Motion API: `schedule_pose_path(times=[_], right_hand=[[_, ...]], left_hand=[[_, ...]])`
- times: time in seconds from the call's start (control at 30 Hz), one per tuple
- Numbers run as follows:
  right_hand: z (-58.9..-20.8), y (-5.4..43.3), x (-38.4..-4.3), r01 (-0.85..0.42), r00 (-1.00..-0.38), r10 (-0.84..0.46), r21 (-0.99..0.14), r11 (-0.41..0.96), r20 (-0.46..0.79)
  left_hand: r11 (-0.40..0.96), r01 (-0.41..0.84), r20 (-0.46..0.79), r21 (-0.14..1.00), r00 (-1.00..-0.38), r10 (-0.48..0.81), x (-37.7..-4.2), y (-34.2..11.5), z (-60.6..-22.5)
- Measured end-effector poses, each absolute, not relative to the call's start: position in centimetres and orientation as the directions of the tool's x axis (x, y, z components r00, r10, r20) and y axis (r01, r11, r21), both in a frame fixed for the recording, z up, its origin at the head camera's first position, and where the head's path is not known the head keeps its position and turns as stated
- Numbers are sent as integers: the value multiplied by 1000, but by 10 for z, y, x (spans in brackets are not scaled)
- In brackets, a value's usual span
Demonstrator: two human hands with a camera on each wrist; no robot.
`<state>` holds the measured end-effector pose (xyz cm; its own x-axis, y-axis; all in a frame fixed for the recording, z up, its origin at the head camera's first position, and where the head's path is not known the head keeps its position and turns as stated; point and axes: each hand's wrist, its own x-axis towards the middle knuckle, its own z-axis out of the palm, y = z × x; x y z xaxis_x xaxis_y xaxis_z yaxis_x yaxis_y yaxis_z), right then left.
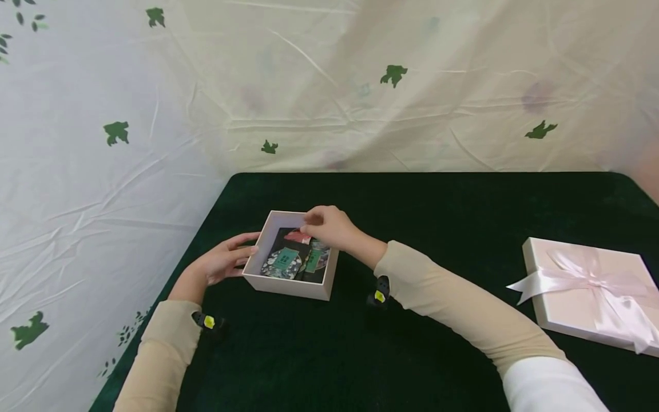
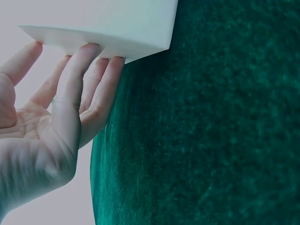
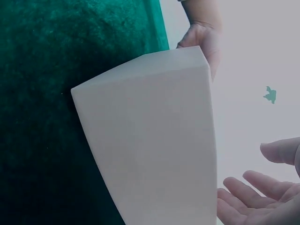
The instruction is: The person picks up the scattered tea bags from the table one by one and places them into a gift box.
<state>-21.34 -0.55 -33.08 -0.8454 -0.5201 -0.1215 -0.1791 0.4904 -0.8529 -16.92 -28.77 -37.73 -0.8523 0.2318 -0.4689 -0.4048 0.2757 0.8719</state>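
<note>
A pale open box (image 1: pixel 288 288) stands on the dark green table. Inside it lie dark flat pieces, one with a round pattern and a green label (image 1: pixel 285 260), another beside it with a similar label (image 1: pixel 313 259), and a red piece (image 1: pixel 297 236) near the back. My left hand (image 1: pixel 225 260) touches the left wall, its fingertips against the box side (image 2: pixel 103 28) with the palm away. Over the back right corner is my right hand (image 1: pixel 332 226); the right wrist view shows its thumb and fingers apart beside the box wall (image 3: pixel 150 140), nothing visible between them.
At the right of the green tabletop (image 1: pixel 437 343) lies a flat pale pink box or lid (image 1: pixel 563 300) with a satin ribbon bow (image 1: pixel 597 283). A white curtain (image 1: pixel 319 57) with green bird shapes hangs behind and to the left.
</note>
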Motion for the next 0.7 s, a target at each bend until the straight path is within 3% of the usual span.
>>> schedule_pose_path(times=[0.7], right_hand=[[-314, 47, -202, -312, -825, -563, -797, 517, -42]], left_hand=[[275, -430, -493, 860, -841, 225, -166, -282, -371]])
